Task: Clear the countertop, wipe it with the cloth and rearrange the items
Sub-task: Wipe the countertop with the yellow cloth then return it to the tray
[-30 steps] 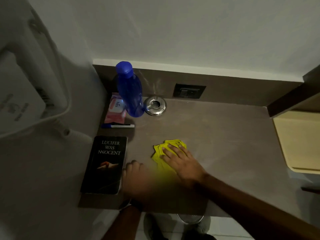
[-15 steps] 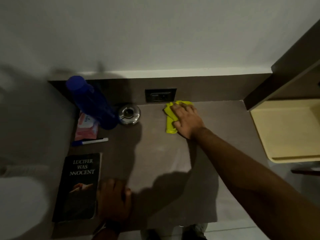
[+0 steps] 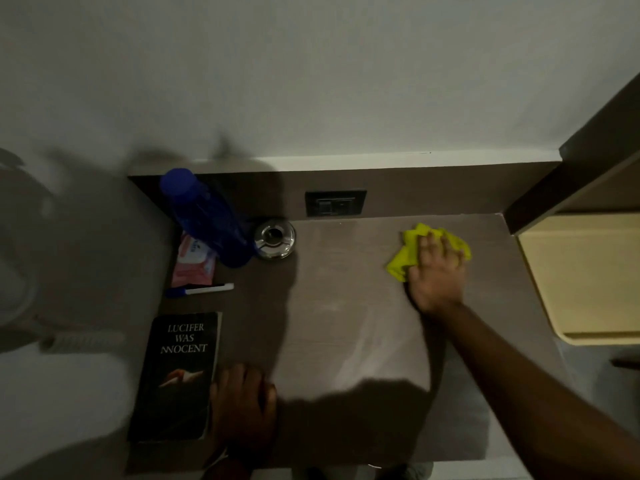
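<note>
My right hand (image 3: 437,271) presses a crumpled yellow cloth (image 3: 401,263) flat on the brown countertop (image 3: 346,323), at the far right near the back. My left hand (image 3: 242,403) rests palm down at the front edge, touching the right side of a black book (image 3: 176,375). A blue bottle (image 3: 204,216) stands at the back left. Beside it sits a round metal ashtray (image 3: 275,239). A pink wipes pack (image 3: 194,261) lies under the bottle's near side, and a white pen with a blue cap (image 3: 201,290) lies in front of the pack.
A black wall socket (image 3: 335,202) sits in the backsplash. A dark wooden panel (image 3: 571,168) bounds the right side, with a cream-coloured tray-like surface (image 3: 588,278) below it. A white object with a cord (image 3: 52,337) blurs at the left.
My right hand has swept the cloth from the front middle to the back, then rightward along the back. The left hand has stayed by the book.
</note>
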Demonstrator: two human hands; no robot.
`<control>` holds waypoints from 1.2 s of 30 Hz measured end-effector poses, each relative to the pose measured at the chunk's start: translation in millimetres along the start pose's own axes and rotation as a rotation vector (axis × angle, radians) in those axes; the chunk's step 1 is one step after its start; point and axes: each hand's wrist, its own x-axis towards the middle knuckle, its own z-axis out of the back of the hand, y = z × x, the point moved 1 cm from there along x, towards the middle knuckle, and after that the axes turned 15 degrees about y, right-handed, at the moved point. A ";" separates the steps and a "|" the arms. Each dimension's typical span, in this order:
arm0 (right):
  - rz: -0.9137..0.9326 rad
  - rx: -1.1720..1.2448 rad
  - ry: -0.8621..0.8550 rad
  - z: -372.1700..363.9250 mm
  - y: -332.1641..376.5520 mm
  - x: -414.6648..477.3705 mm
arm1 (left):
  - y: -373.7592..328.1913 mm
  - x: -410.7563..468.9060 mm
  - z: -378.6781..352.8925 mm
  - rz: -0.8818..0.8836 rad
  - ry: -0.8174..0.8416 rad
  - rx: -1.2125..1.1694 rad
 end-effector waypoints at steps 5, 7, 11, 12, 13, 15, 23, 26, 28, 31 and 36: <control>0.676 -0.270 0.097 -28.2 113.1 -26.5 | -0.5 -1.7 -5.8 0.003 -0.040 0.019; 0.957 -0.386 0.156 -40.7 111.9 -55.6 | -1.1 -2.1 -5.2 -0.011 -0.079 0.012; 1.307 -0.570 0.243 -44.0 45.0 -115.4 | -1.9 -1.5 -4.5 -0.016 -0.091 -0.018; 1.312 -0.562 0.254 -34.8 18.5 -113.5 | -2.1 -1.5 -4.1 -0.012 -0.084 -0.028; 1.247 -0.516 0.251 -23.4 -8.6 -105.9 | -1.5 -1.2 -3.7 -0.001 -0.075 -0.039; 0.909 -0.345 0.178 -4.1 -62.1 -81.4 | -1.4 -1.5 -3.0 0.031 -0.050 -0.068; 0.155 -0.091 0.107 -83.7 -27.0 -198.0 | -12.7 -6.0 4.2 0.048 -0.135 -0.112; 0.447 -0.141 0.176 -97.6 31.0 -231.0 | -13.8 -6.7 2.0 0.035 -0.223 -0.129; 0.595 -0.157 0.205 -86.5 65.3 -211.0 | -9.6 -5.1 2.4 0.003 -0.205 -0.116; 0.725 -0.321 0.221 -62.8 109.5 -140.6 | -1.5 -1.3 0.9 -0.034 -0.101 -0.079; 0.429 -0.275 0.156 -15.1 170.9 -38.4 | 2.2 3.7 -1.6 -0.020 -0.032 -0.071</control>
